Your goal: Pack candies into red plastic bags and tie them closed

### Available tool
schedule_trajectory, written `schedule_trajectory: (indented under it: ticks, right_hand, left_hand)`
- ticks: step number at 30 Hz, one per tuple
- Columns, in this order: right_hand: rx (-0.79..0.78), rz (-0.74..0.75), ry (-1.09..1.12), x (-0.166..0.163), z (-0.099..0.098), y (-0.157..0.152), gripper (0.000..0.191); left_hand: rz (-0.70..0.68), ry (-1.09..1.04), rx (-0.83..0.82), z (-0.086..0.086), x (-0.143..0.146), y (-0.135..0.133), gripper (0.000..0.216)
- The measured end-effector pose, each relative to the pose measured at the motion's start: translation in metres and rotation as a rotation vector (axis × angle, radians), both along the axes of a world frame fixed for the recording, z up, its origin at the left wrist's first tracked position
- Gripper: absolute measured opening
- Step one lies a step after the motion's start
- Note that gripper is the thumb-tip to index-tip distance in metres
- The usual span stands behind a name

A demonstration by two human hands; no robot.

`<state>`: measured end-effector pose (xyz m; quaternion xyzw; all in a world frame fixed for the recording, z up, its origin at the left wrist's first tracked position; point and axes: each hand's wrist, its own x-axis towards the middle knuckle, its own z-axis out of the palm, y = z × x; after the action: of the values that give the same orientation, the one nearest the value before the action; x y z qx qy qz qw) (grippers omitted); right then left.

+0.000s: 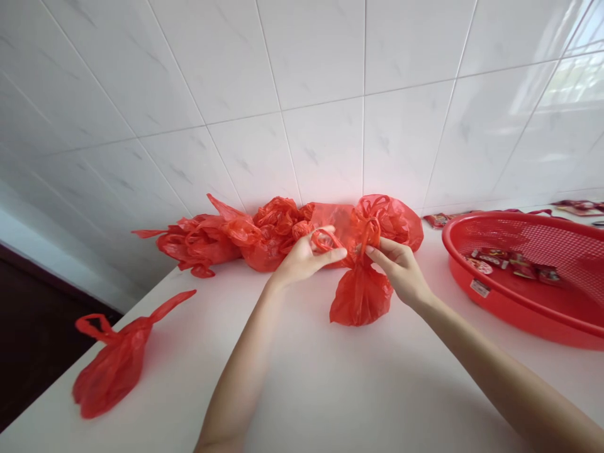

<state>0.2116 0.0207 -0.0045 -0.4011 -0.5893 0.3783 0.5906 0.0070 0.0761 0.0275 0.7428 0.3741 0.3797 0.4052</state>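
Observation:
A small red plastic bag [361, 296], bulging at the bottom, hangs just above the white counter [330, 390] in the middle. My left hand [302, 259] pinches one of its handle loops, pulled out to the left. My right hand [401, 267] pinches the other handle at the bag's gathered neck. Both hands are closed on the handles, a short way apart.
A heap of red plastic bags [264, 236] lies along the tiled wall behind my hands. One tied red bag [111, 365] rests near the counter's left edge. A red mesh basket [528, 314] holding several small packets [512, 263] stands at the right.

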Motion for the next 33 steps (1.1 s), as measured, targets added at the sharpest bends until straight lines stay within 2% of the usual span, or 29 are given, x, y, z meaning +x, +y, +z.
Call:
schedule_trajectory:
  ticks: [3, 7, 12, 14, 19, 27, 33]
  right_hand:
    - [-0.032, 0.009, 0.038, 0.002, -0.001, 0.002, 0.028]
    - [-0.088, 0.098, 0.104, 0.007, -0.001, 0.004, 0.027]
    - [-0.068, 0.22, 0.23, 0.016, 0.007, 0.008, 0.027]
    - [-0.055, 0.244, 0.248, 0.019, 0.01, 0.008, 0.025]
    - [-0.034, 0.306, 0.225, 0.026, 0.013, 0.008, 0.022]
    - [-0.031, 0.219, 0.094, 0.027, 0.017, 0.005, 0.027]
    - [-0.014, 0.189, -0.021, 0.013, 0.02, -0.005, 0.031]
  left_hand:
    - [-0.295, 0.032, -0.053, -0.002, 0.003, 0.0, 0.032]
    - [-0.352, -0.108, -0.089, -0.006, 0.015, -0.003, 0.035]
    - [-0.31, -0.355, -0.303, -0.011, 0.02, -0.001, 0.036]
    - [-0.283, -0.38, -0.349, -0.011, 0.019, 0.0, 0.037]
    - [-0.195, -0.322, -0.269, -0.007, 0.017, 0.001, 0.039]
    - [-0.136, -0.324, -0.19, -0.003, 0.011, 0.002, 0.037]
    - [-0.105, -0.268, -0.064, -0.002, 0.024, -0.016, 0.033]
